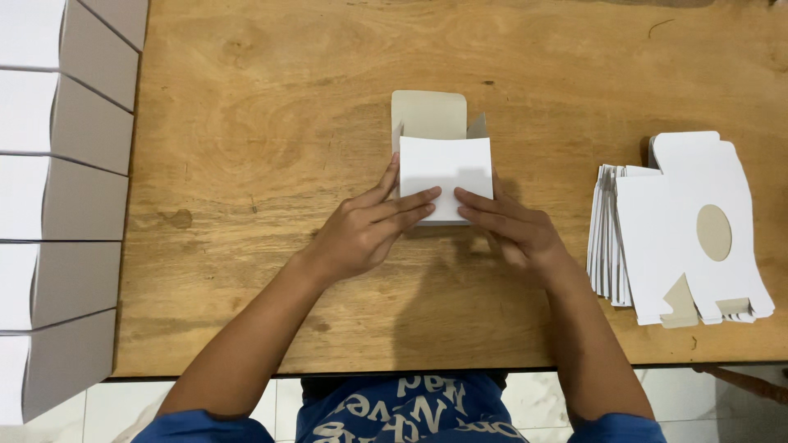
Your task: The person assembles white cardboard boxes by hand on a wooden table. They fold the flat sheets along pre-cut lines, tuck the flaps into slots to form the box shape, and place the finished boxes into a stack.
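Along the left edge stands a row of finished boxes (61, 197), white on top with grey sides, lined up from far to near and touching one another. They sit beside the wooden table (246, 107), whose bare top fills most of the view.

At the middle of the table the left hand (365, 230) presses its fingers on the near left part of a small white carton (446, 168), thumb along its left side. The carton is half formed: its white face is up, and a grey-brown flap stands open at the far end with a small side tab beside it. The right hand (513, 230) meets it from the right, fingertips flat on the near edge. Both hands are clamped on the carton, holding it square.

By the look of it, the folding is midway; closing it would call for tucking the open far flap while the body is kept from springing flat.

At the right lies a stack of flat die-cut blanks (673, 230), white, with an oval grey window in the top sheet and tabs at the near edge, well apart from the hands
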